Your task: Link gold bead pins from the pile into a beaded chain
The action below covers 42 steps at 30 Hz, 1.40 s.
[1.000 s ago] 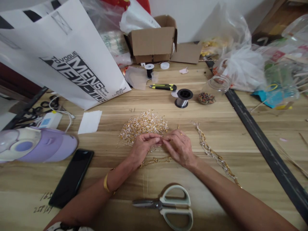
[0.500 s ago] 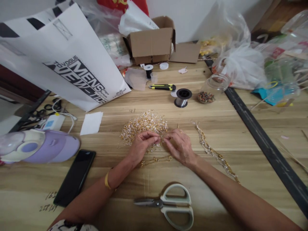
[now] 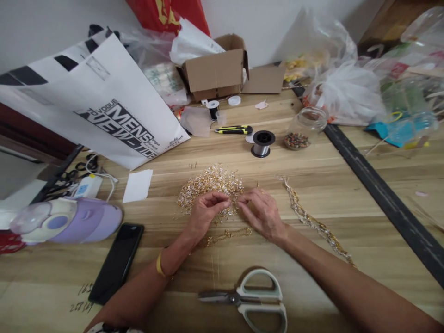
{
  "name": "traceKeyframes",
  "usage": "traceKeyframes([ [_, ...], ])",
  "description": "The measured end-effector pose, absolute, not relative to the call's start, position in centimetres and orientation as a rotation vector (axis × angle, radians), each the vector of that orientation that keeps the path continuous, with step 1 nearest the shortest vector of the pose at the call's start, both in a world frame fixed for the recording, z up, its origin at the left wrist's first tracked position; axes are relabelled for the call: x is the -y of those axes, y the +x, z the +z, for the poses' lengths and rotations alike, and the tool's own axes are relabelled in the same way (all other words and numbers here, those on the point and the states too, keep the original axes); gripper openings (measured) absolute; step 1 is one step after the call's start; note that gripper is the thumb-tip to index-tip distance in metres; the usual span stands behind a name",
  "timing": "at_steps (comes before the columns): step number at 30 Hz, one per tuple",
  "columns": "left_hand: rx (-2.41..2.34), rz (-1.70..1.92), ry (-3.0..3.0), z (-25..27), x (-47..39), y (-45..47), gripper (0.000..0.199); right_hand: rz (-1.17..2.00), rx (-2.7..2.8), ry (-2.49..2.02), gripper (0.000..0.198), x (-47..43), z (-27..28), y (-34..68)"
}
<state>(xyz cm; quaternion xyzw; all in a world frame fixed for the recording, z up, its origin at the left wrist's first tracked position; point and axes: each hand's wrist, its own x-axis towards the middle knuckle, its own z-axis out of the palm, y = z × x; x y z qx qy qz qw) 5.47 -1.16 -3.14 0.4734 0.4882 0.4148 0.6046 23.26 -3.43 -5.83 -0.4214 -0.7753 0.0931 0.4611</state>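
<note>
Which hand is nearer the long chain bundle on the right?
Right. The right hand is left of the chain bundle, apart from it; the left hand is farther left, at the pile of small pieces.

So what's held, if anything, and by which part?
Can't tell: left hand and right hand curl near the heap of tiny gold and clear pieces; anything held is too small to see.

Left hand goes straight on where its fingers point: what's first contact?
Probably the right hand, at its fingertips: the left hand points across at them over a small gap. Depth is unclear from one view; running lower, it might brush the loose gold and clear pieces first.
</note>
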Motion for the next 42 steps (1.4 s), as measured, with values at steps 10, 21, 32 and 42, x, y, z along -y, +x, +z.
traceKeyframes([
  [10,-1.166,1.025,1.334,-2.43,1.60,5.45,0.020,0.260,1.918,-1.038,0.005,3.56,-5.45,23.21],
  [21,-1.177,1.023,1.362,-2.54,1.74,5.56,0.017,0.251,1.938,-1.032,0.005,3.53,-5.48,23.25],
  [32,-1.129,0.942,1.339,-2.46,1.61,5.75,0.005,0.238,1.936,-1.029,0.003,3.45,-5.66,23.21],
  [42,-1.060,0.910,1.155,-3.13,1.54,5.58,0.008,0.249,1.954,-1.038,0.004,3.44,-5.69,23.26],
])
